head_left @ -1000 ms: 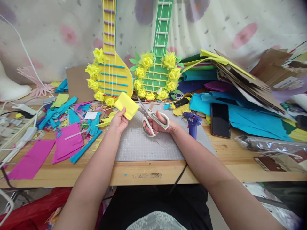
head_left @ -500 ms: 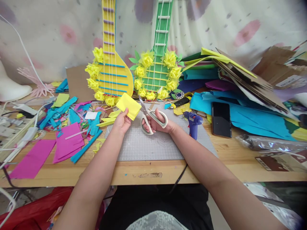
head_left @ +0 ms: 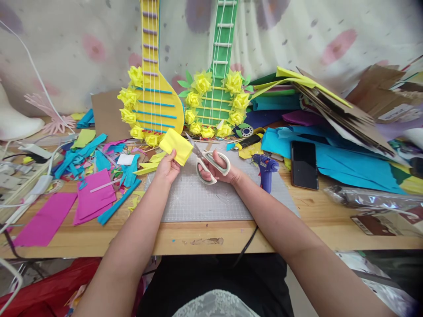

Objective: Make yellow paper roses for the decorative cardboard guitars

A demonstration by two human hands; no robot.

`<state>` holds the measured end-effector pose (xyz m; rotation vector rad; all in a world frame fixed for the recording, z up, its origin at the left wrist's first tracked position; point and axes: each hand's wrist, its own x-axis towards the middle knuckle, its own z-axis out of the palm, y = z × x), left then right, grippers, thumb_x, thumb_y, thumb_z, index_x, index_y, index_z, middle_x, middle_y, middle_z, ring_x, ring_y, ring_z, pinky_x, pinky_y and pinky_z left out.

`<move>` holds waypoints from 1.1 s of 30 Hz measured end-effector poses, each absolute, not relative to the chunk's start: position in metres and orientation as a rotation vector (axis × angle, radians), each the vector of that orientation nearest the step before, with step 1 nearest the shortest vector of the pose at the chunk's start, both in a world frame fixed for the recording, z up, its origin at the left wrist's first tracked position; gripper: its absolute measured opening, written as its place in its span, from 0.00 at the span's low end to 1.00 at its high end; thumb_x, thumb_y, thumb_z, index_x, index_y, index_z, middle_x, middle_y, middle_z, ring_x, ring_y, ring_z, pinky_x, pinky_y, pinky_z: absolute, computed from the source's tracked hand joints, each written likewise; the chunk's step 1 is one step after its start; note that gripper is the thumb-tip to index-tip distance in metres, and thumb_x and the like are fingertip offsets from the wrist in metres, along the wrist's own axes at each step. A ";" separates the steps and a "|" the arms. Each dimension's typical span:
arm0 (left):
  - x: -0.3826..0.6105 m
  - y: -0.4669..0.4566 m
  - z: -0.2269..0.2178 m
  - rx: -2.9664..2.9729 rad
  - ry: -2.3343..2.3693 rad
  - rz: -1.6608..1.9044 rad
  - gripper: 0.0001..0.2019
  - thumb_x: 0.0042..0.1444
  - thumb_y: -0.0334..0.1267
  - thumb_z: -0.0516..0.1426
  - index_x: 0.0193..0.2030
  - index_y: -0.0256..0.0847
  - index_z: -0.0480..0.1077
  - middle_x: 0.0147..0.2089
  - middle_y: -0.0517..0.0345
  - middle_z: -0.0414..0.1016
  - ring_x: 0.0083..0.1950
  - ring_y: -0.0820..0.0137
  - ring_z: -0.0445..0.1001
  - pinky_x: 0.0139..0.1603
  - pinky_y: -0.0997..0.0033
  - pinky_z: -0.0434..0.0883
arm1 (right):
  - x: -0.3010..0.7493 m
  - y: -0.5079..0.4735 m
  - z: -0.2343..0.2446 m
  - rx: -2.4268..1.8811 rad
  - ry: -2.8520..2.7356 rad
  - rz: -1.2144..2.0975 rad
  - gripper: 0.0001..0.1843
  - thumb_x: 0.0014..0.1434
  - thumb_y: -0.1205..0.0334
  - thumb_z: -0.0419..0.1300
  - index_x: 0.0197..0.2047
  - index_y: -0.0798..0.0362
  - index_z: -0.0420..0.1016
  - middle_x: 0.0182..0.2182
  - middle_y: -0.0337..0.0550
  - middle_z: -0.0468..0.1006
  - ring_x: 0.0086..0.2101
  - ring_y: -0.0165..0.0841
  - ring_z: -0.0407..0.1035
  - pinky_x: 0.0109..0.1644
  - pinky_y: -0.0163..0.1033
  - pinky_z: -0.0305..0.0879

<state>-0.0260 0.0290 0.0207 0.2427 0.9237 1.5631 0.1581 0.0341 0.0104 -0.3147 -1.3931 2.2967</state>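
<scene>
My left hand point(head_left: 169, 168) pinches a small yellow sheet, apparently crepe paper point(head_left: 176, 146), by its lower edge, thumb on top. In my right hand point(head_left: 220, 166) is a pair of scissors point(head_left: 214, 162) with white and grey handles, fingers and thumb through the loops. Their blades point up and left, close to the paper's right edge; whether they touch it I cannot tell. Both hands are above a grey cutting mat point(head_left: 205, 207). Behind stand a yellow guitar-shaped craft point(head_left: 158, 99) and a green one point(head_left: 216, 94), both trimmed with yellow paper flowers.
A blue glue gun point(head_left: 266, 171) stands right of my right hand, with a black phone point(head_left: 304, 165) beyond it. Blue paper point(head_left: 350, 163) and stacked cardboard point(head_left: 343, 110) fill the right side. Magenta sheets point(head_left: 94, 196), coloured scraps and white cables point(head_left: 41, 185) lie on the left.
The scissors have turned a little further left and their handles are closer together, with the blades nearer the yellow paper. My left hand and the paper have barely shifted left.
</scene>
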 end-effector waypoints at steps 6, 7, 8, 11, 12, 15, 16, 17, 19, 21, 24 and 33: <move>-0.027 0.029 0.020 0.282 0.892 1.574 0.12 0.55 0.25 0.51 0.44 0.37 0.70 0.39 0.55 0.78 0.40 0.75 0.76 0.44 0.80 0.72 | 0.160 0.034 0.011 -0.359 -1.361 2.283 0.32 0.51 0.32 0.46 0.32 0.57 0.63 0.15 0.32 0.58 0.16 0.22 0.54 0.18 0.28 0.48; -0.027 0.029 0.020 0.283 0.886 1.577 0.12 0.55 0.25 0.51 0.44 0.37 0.70 0.39 0.55 0.78 0.39 0.75 0.76 0.44 0.80 0.72 | 0.160 0.034 0.012 -0.374 -1.361 2.283 0.31 0.51 0.33 0.46 0.32 0.57 0.63 0.15 0.31 0.58 0.16 0.21 0.54 0.17 0.28 0.48; -0.027 0.029 0.020 0.283 0.881 1.577 0.12 0.55 0.25 0.51 0.44 0.36 0.70 0.39 0.54 0.78 0.39 0.75 0.76 0.44 0.79 0.72 | 0.160 0.034 0.012 -0.384 -1.363 2.282 0.31 0.52 0.33 0.46 0.31 0.57 0.63 0.15 0.31 0.58 0.16 0.21 0.53 0.17 0.27 0.48; -0.027 0.029 0.020 0.271 0.879 1.577 0.13 0.55 0.25 0.51 0.45 0.36 0.70 0.39 0.54 0.78 0.39 0.75 0.77 0.45 0.79 0.71 | 0.161 0.034 0.011 -0.359 -1.372 2.260 0.29 0.53 0.35 0.47 0.32 0.57 0.62 0.14 0.31 0.58 0.15 0.21 0.53 0.17 0.27 0.47; -0.028 0.029 0.020 0.264 0.879 1.579 0.13 0.55 0.25 0.52 0.46 0.36 0.70 0.39 0.54 0.78 0.38 0.75 0.77 0.45 0.79 0.71 | 0.161 0.034 0.010 -0.345 -1.377 2.256 0.29 0.53 0.36 0.48 0.32 0.57 0.62 0.14 0.30 0.58 0.15 0.21 0.53 0.17 0.27 0.47; -0.028 0.028 0.020 0.262 0.872 1.588 0.13 0.54 0.24 0.52 0.46 0.36 0.70 0.38 0.54 0.78 0.36 0.75 0.77 0.44 0.79 0.72 | 0.162 0.035 0.007 -0.335 -1.383 2.253 0.28 0.53 0.37 0.49 0.33 0.57 0.62 0.15 0.30 0.58 0.15 0.21 0.53 0.17 0.27 0.48; -0.028 0.028 0.019 0.268 0.873 1.588 0.13 0.54 0.24 0.52 0.46 0.35 0.70 0.37 0.54 0.78 0.35 0.75 0.77 0.43 0.79 0.72 | 0.162 0.035 0.007 -0.337 -1.383 2.261 0.28 0.53 0.37 0.49 0.34 0.57 0.62 0.15 0.31 0.58 0.16 0.21 0.53 0.18 0.27 0.48; -0.027 0.028 0.019 0.276 0.878 1.586 0.13 0.54 0.24 0.52 0.46 0.35 0.70 0.37 0.54 0.78 0.35 0.75 0.77 0.43 0.78 0.72 | 0.163 0.035 0.006 -0.337 -1.383 2.270 0.29 0.53 0.36 0.49 0.34 0.57 0.62 0.16 0.31 0.59 0.16 0.21 0.53 0.18 0.28 0.48; -0.025 0.027 0.019 0.292 0.899 1.570 0.13 0.54 0.24 0.53 0.46 0.35 0.70 0.38 0.53 0.78 0.34 0.75 0.77 0.44 0.78 0.72 | 0.164 0.035 0.006 -0.331 -1.387 2.298 0.30 0.52 0.34 0.47 0.34 0.57 0.62 0.16 0.32 0.60 0.16 0.22 0.54 0.19 0.29 0.49; -0.021 0.026 0.020 0.305 0.924 1.546 0.13 0.53 0.24 0.53 0.46 0.35 0.70 0.38 0.52 0.78 0.34 0.75 0.77 0.44 0.77 0.72 | 0.164 0.035 0.007 -0.332 -1.401 2.324 0.33 0.51 0.31 0.44 0.34 0.56 0.62 0.17 0.34 0.61 0.17 0.23 0.54 0.19 0.29 0.49; -0.014 0.022 0.022 0.320 0.953 1.513 0.13 0.54 0.25 0.53 0.45 0.35 0.70 0.37 0.52 0.78 0.33 0.74 0.77 0.44 0.75 0.72 | 0.164 0.035 0.008 -0.342 -1.449 2.315 0.35 0.49 0.29 0.41 0.34 0.56 0.61 0.19 0.36 0.63 0.19 0.24 0.56 0.19 0.30 0.49; -0.008 0.022 0.017 0.321 0.957 1.499 0.13 0.53 0.25 0.53 0.45 0.34 0.70 0.40 0.51 0.78 0.38 0.72 0.76 0.46 0.73 0.71 | 0.159 0.037 0.011 -0.340 -1.464 2.255 0.34 0.48 0.28 0.43 0.33 0.55 0.60 0.18 0.35 0.62 0.18 0.24 0.56 0.19 0.30 0.50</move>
